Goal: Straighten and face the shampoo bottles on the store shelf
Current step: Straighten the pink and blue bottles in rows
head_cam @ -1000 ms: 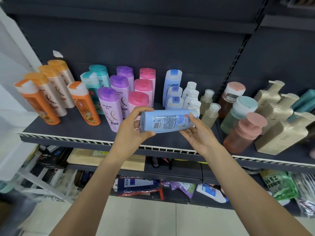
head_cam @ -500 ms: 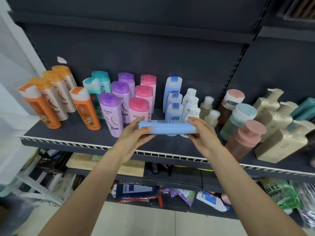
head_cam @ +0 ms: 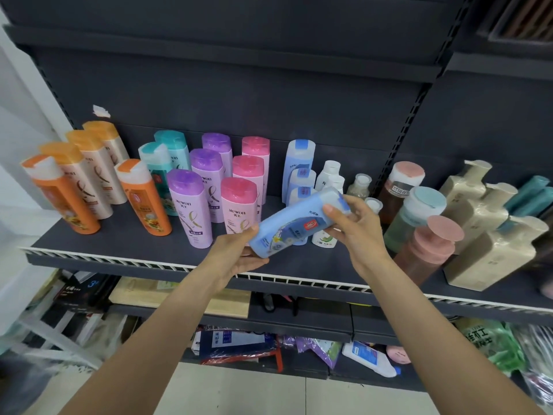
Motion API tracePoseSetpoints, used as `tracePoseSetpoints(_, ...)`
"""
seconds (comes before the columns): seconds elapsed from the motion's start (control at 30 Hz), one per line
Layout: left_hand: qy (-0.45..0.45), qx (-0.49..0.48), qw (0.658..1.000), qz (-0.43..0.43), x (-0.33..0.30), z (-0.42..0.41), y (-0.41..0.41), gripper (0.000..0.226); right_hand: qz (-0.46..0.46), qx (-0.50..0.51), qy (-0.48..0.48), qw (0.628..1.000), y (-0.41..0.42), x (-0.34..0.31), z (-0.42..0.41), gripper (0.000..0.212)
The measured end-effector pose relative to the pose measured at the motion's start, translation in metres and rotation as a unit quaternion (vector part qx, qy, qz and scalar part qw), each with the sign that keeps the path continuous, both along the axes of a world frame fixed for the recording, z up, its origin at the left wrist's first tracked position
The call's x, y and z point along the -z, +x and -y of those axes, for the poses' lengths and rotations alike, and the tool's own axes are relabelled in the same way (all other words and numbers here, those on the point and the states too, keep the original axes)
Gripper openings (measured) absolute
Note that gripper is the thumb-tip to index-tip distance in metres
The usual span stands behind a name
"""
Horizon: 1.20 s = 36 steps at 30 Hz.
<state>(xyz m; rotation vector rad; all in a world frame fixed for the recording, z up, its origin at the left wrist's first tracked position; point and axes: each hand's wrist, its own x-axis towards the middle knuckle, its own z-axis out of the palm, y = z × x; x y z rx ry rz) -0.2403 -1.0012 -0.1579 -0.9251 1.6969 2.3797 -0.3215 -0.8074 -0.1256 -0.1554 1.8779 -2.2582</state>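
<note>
A light blue shampoo bottle (head_cam: pixel 294 224) is tilted in the air just above the dark shelf (head_cam: pixel 125 238), cap up to the right, its front label facing me. My left hand (head_cam: pixel 236 253) cups its base from below. My right hand (head_cam: pixel 354 226) grips its cap end with thumb and fingers. Behind it stand three more blue bottles (head_cam: pixel 299 163) in a row. Left of them stand pink bottles (head_cam: pixel 239 205), purple bottles (head_cam: pixel 190 208), teal bottles (head_cam: pixel 161 172) and orange bottles (head_cam: pixel 143 196), all upright.
Small white bottles (head_cam: pixel 329 175) and clear ones (head_cam: pixel 359 187) stand right of the blue row. Brown and pink round-capped bottles (head_cam: pixel 425 250) and beige bottles (head_cam: pixel 490 253) fill the shelf's right side. A lower shelf (head_cam: pixel 299 324) holds bags and boxes.
The blue bottle lay level between both hands with its back label, then its edge, showing. Now it is turned label-front and tilted cap-up to the right.
</note>
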Motion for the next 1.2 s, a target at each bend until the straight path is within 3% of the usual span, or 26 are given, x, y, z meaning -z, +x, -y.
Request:
tracePoseSetpoints(0.07, -0.065, -0.022, 0.998, -0.001, -0.001, -0.002, -0.006, 0.025, -0.028, 0.024, 0.040, 0.999, -0.005, 0.000, 0.004, 0.030)
tracePoseSetpoints(0.13, -0.197, -0.037, 0.979, -0.034, 0.000, 0.000, -0.013, 0.015, -0.074, 0.039, 0.117, 0.990, -0.011, 0.004, 0.007, 0.030)
tracePoseSetpoints(0.27, -0.522, -0.012, 0.839, -0.152, -0.002, 0.007, -0.018, 0.016, -0.176, 0.021, 0.284, 0.942, -0.019, 0.014, 0.017, 0.037)
tracePoseSetpoints(0.4, -0.692, 0.016, 0.697, -0.188, -0.002, 0.020, -0.031, 0.035, -0.176, -0.006, 0.347, 0.921, -0.025, 0.024, 0.028, 0.039)
tracePoseSetpoints(0.47, -0.728, 0.043, 0.659, -0.183, -0.003, 0.028, -0.038, 0.045, -0.168, -0.021, 0.366, 0.915, -0.029, 0.029, 0.032, 0.037)
tracePoseSetpoints(0.8, -0.764, 0.081, 0.617, -0.169, 0.001, 0.038, -0.045, 0.049, -0.150, -0.040, 0.392, 0.907, -0.038, 0.047, 0.043, 0.036)
tracePoseSetpoints(1.0, -0.763, 0.078, 0.620, -0.165, -0.002, 0.039, -0.046, 0.047, -0.143, -0.082, 0.418, 0.893, -0.047, 0.044, 0.044, 0.040)
tracePoseSetpoints(1.13, -0.759, 0.073, 0.628, -0.154, -0.008, 0.043, -0.052, 0.043, -0.214, -0.008, 0.402, 0.890, -0.064, 0.030, 0.043, 0.034)
tracePoseSetpoints(1.2, -0.758, 0.077, 0.630, -0.151, -0.011, 0.046, -0.054, 0.041, -0.255, 0.007, 0.426, 0.868, -0.077, 0.022, 0.045, 0.033)
